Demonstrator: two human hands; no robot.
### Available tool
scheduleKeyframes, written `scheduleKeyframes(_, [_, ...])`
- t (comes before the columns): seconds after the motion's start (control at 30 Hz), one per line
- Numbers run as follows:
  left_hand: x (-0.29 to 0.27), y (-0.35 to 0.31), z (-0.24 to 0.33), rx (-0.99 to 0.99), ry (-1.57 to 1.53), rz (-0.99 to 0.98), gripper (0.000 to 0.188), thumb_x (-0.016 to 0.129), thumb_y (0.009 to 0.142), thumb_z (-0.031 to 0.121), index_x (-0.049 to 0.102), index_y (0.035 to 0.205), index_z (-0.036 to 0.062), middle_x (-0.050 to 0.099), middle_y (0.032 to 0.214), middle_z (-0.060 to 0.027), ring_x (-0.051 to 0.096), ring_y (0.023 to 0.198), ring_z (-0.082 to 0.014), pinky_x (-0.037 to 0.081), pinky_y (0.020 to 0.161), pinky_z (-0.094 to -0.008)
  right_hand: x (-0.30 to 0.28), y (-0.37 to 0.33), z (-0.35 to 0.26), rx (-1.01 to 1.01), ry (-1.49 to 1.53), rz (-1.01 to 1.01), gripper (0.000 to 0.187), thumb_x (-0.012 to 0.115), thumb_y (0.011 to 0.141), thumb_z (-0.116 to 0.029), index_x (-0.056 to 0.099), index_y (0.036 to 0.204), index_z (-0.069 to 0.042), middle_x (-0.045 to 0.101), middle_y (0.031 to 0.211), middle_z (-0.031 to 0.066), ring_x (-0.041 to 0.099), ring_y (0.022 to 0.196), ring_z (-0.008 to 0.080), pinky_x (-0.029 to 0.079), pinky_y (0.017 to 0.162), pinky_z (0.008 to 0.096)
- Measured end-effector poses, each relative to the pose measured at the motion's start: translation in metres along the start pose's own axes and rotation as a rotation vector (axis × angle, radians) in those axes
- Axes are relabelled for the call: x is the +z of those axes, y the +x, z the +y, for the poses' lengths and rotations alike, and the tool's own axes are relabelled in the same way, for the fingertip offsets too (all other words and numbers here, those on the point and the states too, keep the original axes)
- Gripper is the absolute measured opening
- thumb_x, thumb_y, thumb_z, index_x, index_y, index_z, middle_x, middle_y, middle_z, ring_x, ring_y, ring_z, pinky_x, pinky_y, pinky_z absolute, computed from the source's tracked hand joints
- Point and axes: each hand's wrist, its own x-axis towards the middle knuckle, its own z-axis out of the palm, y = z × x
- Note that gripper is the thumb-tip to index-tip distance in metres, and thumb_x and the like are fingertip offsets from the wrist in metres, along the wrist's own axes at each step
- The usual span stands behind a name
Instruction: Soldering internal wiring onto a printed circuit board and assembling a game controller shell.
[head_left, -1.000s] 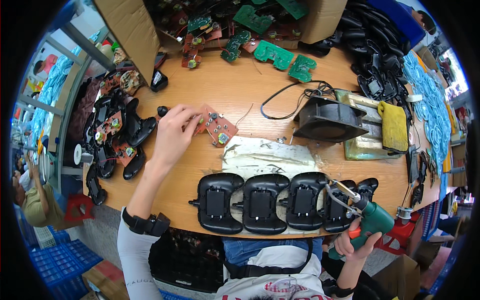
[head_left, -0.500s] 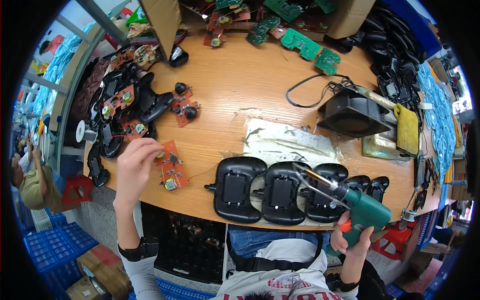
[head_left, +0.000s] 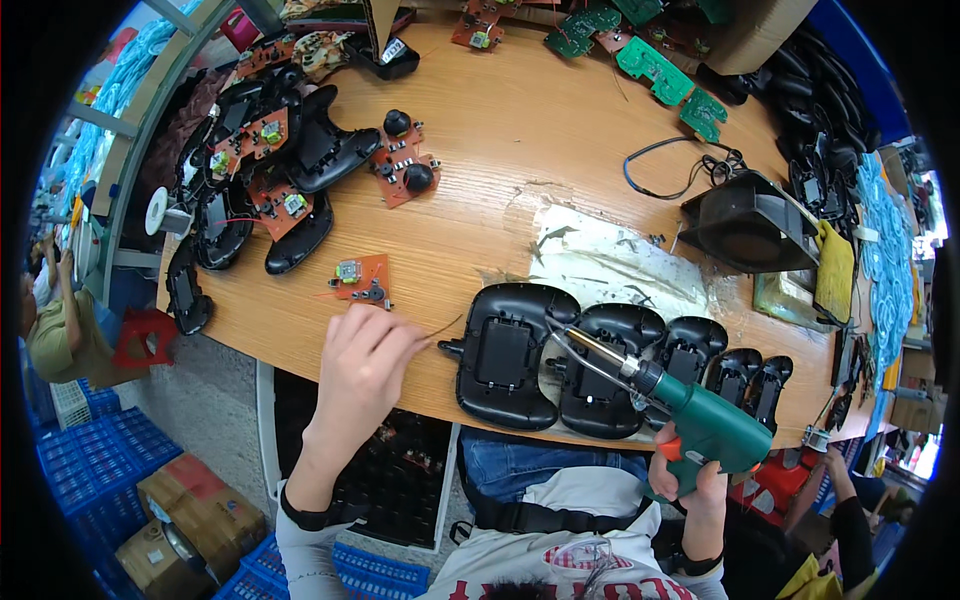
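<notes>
Head view: the left hand (head_left: 362,362) pinches a thin, limp solder wire (head_left: 440,330) near the worktop's front edge, beside a small orange circuit board (head_left: 362,281). The right hand (head_left: 690,480) is clamped on a green soldering gun (head_left: 700,420), probably light and rigid, best held by its handle.

Table (head_left: 520,150): wood, orange-brown, smooth, slight sheen; worn pale patch near middle. Controller shells (head_left: 505,355): black plastic, semi-gloss, moulded. Soldering gun (head_left: 705,425): green matt plastic body, orange trigger, bare metal tip and barrel. Small circuit board (head_left: 362,280): orange-brown laminate, matt, metal parts on top. Green circuit boards (head_left: 655,65): glossy lacquer. Sheet under shells (head_left: 610,265): silvery, crinkled, foil-like, stained. Left hand (head_left: 362,365) pinches thin wire (head_left: 440,330), metal-looking. Right hand (head_left: 690,480) on gun grip. Yellow sponge (head_left: 833,270): rough, porous. Cable (head_left: 675,170): black rubbery sheath.
</notes>
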Motion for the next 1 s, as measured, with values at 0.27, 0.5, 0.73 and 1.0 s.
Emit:
scheduleKeyframes(0.27, [-0.009,-0.005,0.004,-0.249,-0.367,0.273,0.012,0.053,0.077,-0.01,0.053,0.086,-0.0027,0.055,0.088,-0.0115,0.056,0.076,-0.0178,0.045,0.066,-0.0251,0.002,-0.004,0.0,0.019,-0.036,0.018,0.077,0.058,0.077,-0.058,0.046,0.11,0.01,0.047,0.054,0.0033,0.042,0.043,0.008,0.031,0.04,0.0211])
scheduleKeyframes(0.5, [-0.016,-0.007,0.035,-0.289,-0.466,0.108,0.01,0.065,0.073,-0.003,0.064,0.083,-0.0004,0.059,0.07,-0.0113,0.058,0.062,-0.0208,0.044,0.056,-0.0276,-0.001,-0.019,-0.005,0.066,-0.398,0.088,0.07,0.062,0.074,-0.056,0.052,0.102,0.007,0.051,0.055,0.0006,0.046,0.044,0.0073,0.033,0.043,0.0198])
scheduleKeyframes(0.73, [-0.001,-0.01,0.045,-0.057,-0.358,0.07,0.016,0.071,0.065,0.001,0.066,0.081,0.0026,0.059,0.071,-0.0062,0.052,0.055,-0.0195,0.038,0.05,-0.0292,0.023,-0.013,-0.032,-0.004,-0.789,0.004,0.062,0.075,0.065,-0.047,0.058,0.097,0.004,0.064,0.073,0.0099,0.063,0.058,0.0202,0.049,0.057,0.0266])
scheduleKeyframes(1.0, [0.008,-0.007,0.048,-0.013,-0.343,0.013,0.018,0.071,0.063,0.003,0.066,0.08,0.0042,0.059,0.08,-0.0048,0.053,0.065,-0.0197,0.037,0.056,-0.0299,0.037,-0.023,-0.037,0.229,-0.939,0.187,0.073,0.05,0.065,-0.075,0.063,0.081,-0.005,0.059,0.072,0.003,0.053,0.059,0.0185,0.036,0.065,0.0299])
